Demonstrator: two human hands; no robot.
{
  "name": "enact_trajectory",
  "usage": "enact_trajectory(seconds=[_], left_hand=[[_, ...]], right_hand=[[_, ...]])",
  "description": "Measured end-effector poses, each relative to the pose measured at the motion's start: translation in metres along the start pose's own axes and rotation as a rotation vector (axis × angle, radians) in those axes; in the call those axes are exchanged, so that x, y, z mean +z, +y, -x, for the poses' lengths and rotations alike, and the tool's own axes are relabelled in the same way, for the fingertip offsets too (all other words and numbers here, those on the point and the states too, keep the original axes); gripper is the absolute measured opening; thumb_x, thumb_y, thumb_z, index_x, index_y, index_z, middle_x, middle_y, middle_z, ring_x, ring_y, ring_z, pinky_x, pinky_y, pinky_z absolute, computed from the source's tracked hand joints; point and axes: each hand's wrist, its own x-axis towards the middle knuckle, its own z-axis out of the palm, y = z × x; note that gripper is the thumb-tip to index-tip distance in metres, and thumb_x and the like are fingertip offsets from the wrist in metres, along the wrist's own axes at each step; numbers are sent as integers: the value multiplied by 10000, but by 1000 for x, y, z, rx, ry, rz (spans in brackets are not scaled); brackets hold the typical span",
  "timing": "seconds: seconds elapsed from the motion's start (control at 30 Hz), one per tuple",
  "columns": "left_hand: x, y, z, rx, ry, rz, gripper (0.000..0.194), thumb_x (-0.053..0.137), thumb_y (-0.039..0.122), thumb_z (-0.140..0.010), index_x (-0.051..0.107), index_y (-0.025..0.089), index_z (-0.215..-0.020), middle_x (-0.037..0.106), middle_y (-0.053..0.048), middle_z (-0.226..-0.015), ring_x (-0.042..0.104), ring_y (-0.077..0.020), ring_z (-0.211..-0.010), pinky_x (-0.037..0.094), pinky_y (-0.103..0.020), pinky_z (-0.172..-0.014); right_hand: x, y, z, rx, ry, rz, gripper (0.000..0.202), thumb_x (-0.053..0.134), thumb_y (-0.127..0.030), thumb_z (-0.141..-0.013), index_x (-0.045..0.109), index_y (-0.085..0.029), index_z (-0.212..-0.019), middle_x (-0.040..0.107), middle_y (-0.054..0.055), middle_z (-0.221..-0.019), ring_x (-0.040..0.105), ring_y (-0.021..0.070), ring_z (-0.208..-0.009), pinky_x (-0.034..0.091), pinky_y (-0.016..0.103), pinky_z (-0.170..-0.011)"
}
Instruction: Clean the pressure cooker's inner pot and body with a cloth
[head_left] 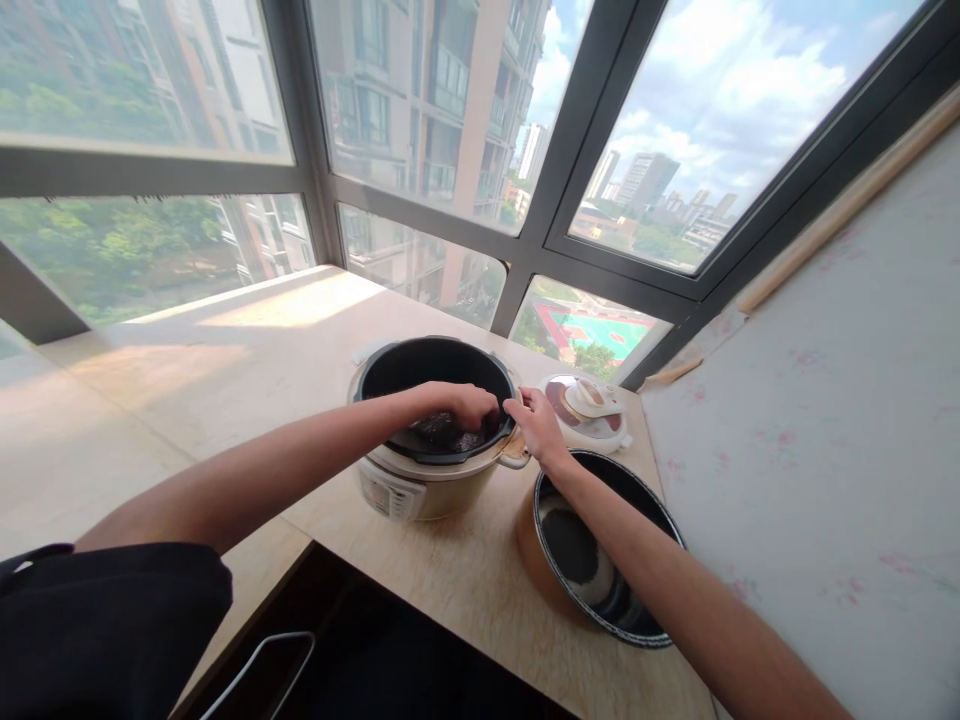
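Observation:
An electric pressure cooker (442,485) with a cream body and a side control panel stands uncovered on the stone ledge. My left hand (474,407) reaches down inside it, fingers curled, near the right inner wall. What those fingers hold, if anything, is hidden; dark, shiny material (442,432) lies below them. My right hand (538,425) grips the cooker's right rim, thumb and fingers closed around it by the side handle (514,460). Under my right forearm sits a round inner pot (536,545), brown outside and dark inside, tilted towards me.
Behind the inner pot lies the cooker's lid (581,410). The ledge (225,400) runs beneath tall window frames (525,260), with a papered wall (787,450) at the right. A dark opening and a metal handle (262,650) are below the front edge.

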Motion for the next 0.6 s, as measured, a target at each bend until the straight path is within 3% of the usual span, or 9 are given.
enact_trajectory(seconds=[0.17,0.27,0.33,0.5,0.6], left_hand=[[2,-16,26,149,-216,273,584,446,-48,-553,790,206,-951,780,6,-1020,703,-199,-995,541,-268,-906],[0,-27,48,91,-151,306,676,427,-47,-506,813,220,-993,783,9,-1055,698,-203,-1044,524,-269,-951],[-8,-32,64,-15,45,286,742,420,-42,-501,809,217,-1078,780,6,-1093,695,-199,-1070,507,-263,-984],[-44,-39,103,-251,730,375,744,443,3,-581,764,187,-1226,764,9,-1157,674,-222,-1135,519,-277,-993],[-61,-50,125,-359,1000,320,717,473,5,-657,724,184,-1304,749,-27,-1203,668,-243,-1146,535,-313,-983]], right_hand=[[-2,-5,1,7,8,89,447,638,-474,-688,621,-183,-1027,710,79,-1083,649,253,-1042,478,377,-954],[-3,-7,2,7,-1,138,412,626,-506,-703,633,-185,-962,709,59,-1010,642,248,-991,456,379,-943],[-4,-7,1,-2,-1,159,412,613,-530,-706,636,-182,-926,704,57,-973,634,248,-959,448,377,-918],[-5,-7,2,-24,3,187,437,606,-560,-703,639,-176,-909,701,64,-935,626,254,-939,441,366,-873],[-6,-7,3,-24,-3,185,461,621,-574,-698,649,-174,-925,709,72,-947,636,261,-947,448,368,-872]])
